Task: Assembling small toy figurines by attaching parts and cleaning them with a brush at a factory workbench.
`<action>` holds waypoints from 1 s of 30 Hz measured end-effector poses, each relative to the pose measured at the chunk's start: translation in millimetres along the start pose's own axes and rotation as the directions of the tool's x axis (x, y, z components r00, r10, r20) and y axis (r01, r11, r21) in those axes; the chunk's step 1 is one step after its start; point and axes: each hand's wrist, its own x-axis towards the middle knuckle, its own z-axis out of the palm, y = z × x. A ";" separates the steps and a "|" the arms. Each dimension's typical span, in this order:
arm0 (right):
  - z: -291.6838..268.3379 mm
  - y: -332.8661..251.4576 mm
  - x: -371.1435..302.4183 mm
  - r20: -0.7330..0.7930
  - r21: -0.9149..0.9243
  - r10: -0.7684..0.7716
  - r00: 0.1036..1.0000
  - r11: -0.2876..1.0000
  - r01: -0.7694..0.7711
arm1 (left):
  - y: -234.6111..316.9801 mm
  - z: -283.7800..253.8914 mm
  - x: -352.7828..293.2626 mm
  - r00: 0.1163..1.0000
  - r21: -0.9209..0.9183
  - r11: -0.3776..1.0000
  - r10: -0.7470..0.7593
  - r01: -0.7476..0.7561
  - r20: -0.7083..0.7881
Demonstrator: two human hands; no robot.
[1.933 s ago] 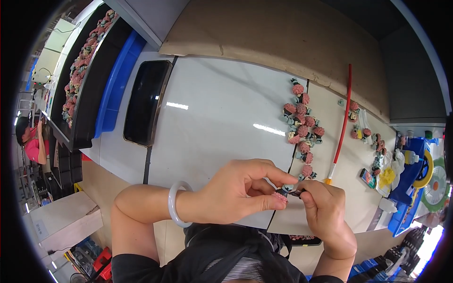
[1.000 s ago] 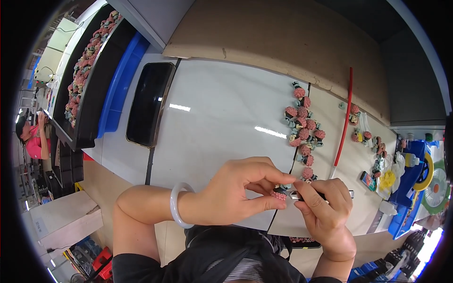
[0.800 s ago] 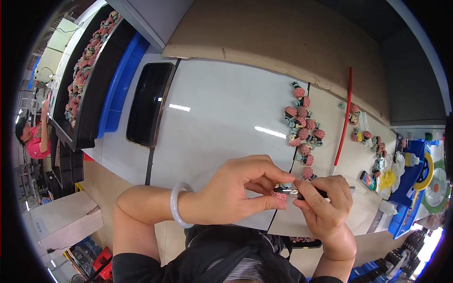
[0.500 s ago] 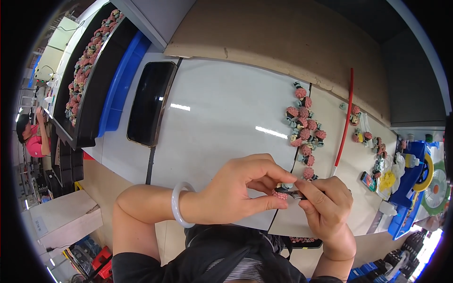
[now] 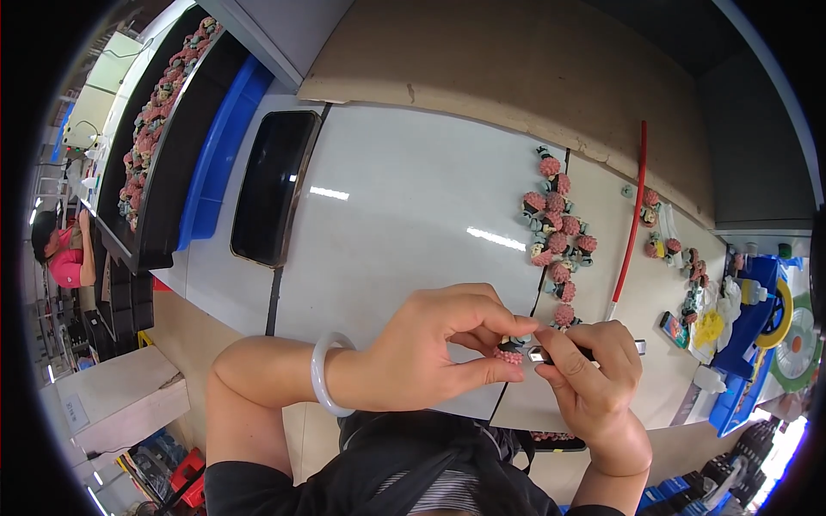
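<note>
The left hand (image 5: 422, 348) is to the left of the red stick (image 5: 630, 224) and lower than it. Its grip holds a small figure (image 5: 509, 355), with a pink part, between the thumb and the forefinger, so this figure is also lower and to the left of the stick. A pale bangle (image 5: 317, 376) is around the left wrist. The right hand (image 5: 598, 370) is just below the visible lower end of the stick, and its grip is clenched on a tool (image 5: 538, 355). The silver tip of the tool is just beside the figure; I cannot tell if they touch. On the surface (image 5: 413, 215), to the left of the stick, a cluster (image 5: 557, 243) of similar figures makes an uneven line. Some others (image 5: 651, 198) lie to the right of the stick. Well to its left are a phone (image 5: 275, 185) and, farther, a blue tray (image 5: 219, 155) and a black tray (image 5: 182, 159) with many figures
</note>
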 end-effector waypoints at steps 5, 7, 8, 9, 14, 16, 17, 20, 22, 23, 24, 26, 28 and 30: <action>1.2 7.2 1.0 -0.026 0.046 -0.050 0.998 0.998 0.051 | -0.1 0.7 1.0 0.999 -0.087 0.995 -0.045 0.045 -0.005; 0.5 8.1 0.3 -0.032 0.094 -0.039 0.999 0.995 0.042 | 0.5 0.3 0.7 0.998 -0.094 0.994 -0.056 0.056 0.003; -0.3 8.0 -0.6 -0.030 0.101 -0.023 0.999 0.995 0.026 | 0.5 0.1 0.9 0.998 -0.094 0.994 -0.055 0.055 0.002; -0.8 7.9 -0.9 -0.028 0.107 -0.006 1.000 0.994 0.009 | 0.1 -0.1 1.3 0.999 -0.075 0.996 -0.040 0.040 0.001; -1.4 6.6 0.3 -0.012 0.074 -0.029 1.000 0.997 0.030 | -1.9 -0.7 0.8 1.000 -0.046 0.999 -0.006 0.007 0.007; -0.9 5.7 0.3 -0.004 0.072 -0.034 0.999 0.997 0.034 | -2.4 -0.8 0.7 1.000 -0.018 1.000 0.013 -0.013 0.004; -0.8 4.8 0.0 0.008 0.067 -0.015 1.000 0.998 0.014 | -2.4 -1.0 0.7 1.000 -0.018 1.000 0.011 -0.011 0.003; -0.7 2.2 0.0 0.012 0.046 0.004 1.000 0.999 -0.004 | -1.6 -1.0 0.8 1.000 0.005 1.000 0.020 -0.020 0.002; -1.1 1.0 0.3 0.003 0.030 0.003 1.000 1.000 -0.003 | -1.6 -0.9 0.8 0.999 0.034 0.998 0.045 -0.045 0.000; -1.4 0.6 0.5 0.006 0.016 0.000 1.000 1.000 0.000 | -1.9 -0.7 0.9 0.999 0.033 0.998 0.044 -0.044 0.000; -1.8 0.3 0.6 0.008 0.002 -0.002 1.000 1.000 0.002 | -2.4 -0.5 1.0 0.999 0.035 0.998 0.050 -0.050 -0.005; -1.7 0.2 0.7 0.025 0.025 0.015 1.000 1.000 -0.016 | -2.9 -1.0 1.1 0.998 0.037 0.998 0.055 -0.054 -0.012; -1.2 -0.1 0.2 0.043 0.048 0.032 0.999 0.998 -0.034 | -2.0 -1.3 1.0 0.997 0.088 0.993 0.073 -0.073 -0.002; -0.6 -0.5 -0.6 0.060 0.060 0.033 0.998 0.998 -0.037 | -2.2 -0.8 0.7 0.996 0.115 0.990 0.084 -0.082 -0.007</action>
